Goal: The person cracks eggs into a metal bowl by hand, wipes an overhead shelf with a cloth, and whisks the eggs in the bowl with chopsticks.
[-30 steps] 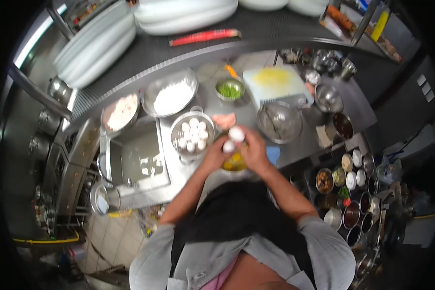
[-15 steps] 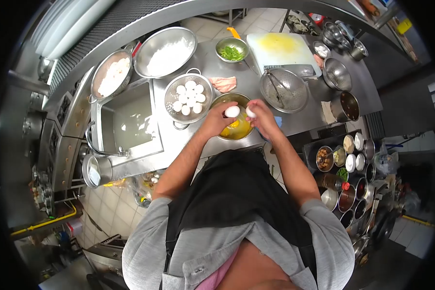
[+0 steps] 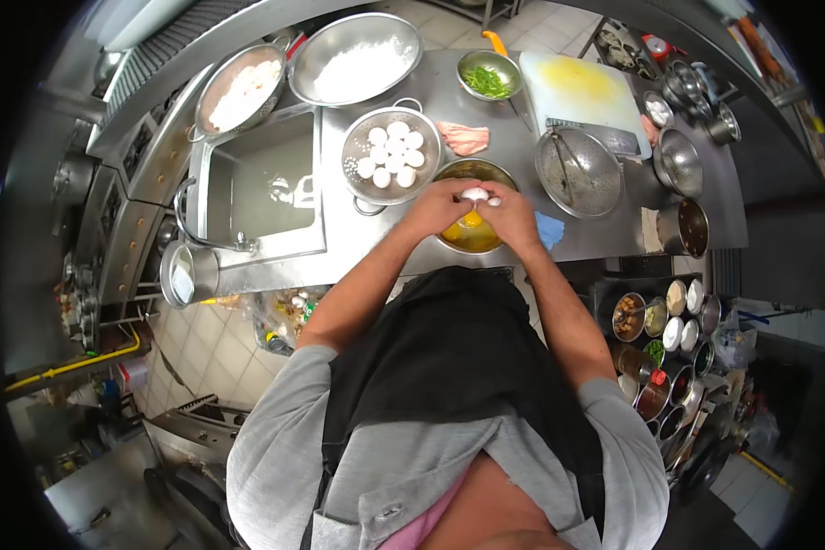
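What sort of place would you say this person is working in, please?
Most likely a commercial kitchen: a stainless steel counter with a built-in sink, a colander of eggs, and rows of small seasoning tins. Both hands hold an egg over a steel bowl.

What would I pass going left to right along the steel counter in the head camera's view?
Sink → colander of eggs → bowl of beaten egg, under both hands cracking an egg → wire strainer → small pot.
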`<state>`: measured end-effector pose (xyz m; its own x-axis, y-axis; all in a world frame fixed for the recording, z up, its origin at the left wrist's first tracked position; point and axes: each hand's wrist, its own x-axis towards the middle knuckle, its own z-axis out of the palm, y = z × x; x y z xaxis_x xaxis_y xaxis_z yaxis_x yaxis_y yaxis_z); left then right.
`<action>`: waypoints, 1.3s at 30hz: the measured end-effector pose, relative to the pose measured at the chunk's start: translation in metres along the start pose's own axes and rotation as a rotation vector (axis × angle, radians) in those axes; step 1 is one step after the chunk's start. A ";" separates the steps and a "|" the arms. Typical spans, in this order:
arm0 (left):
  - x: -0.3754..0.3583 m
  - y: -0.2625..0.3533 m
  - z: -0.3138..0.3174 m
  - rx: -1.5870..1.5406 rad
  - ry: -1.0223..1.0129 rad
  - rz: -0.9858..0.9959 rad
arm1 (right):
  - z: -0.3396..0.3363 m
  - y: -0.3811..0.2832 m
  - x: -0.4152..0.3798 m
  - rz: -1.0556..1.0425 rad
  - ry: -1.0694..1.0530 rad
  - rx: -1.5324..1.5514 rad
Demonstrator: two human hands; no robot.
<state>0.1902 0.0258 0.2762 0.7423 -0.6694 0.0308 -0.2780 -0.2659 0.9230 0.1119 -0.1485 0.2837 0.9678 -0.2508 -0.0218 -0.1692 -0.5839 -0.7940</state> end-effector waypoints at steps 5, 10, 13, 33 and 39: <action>0.004 0.002 -0.003 0.015 -0.003 0.005 | -0.002 -0.010 -0.001 0.015 0.029 -0.084; 0.011 -0.010 -0.003 -0.018 -0.050 -0.035 | 0.000 -0.002 0.002 0.008 0.047 -0.076; 0.012 -0.001 -0.014 0.028 -0.119 -0.098 | -0.004 0.000 0.001 -0.008 0.044 -0.086; -0.070 0.052 -0.068 0.103 0.266 -0.118 | -0.004 -0.050 0.017 0.064 -0.236 0.520; -0.274 0.000 -0.162 0.044 0.513 -0.683 | -0.026 0.001 0.005 0.251 -0.216 0.776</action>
<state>0.0861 0.3216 0.3301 0.9368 0.0418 -0.3474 0.3154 -0.5309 0.7865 0.1117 -0.1700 0.2985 0.9462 -0.1034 -0.3065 -0.2844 0.1854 -0.9406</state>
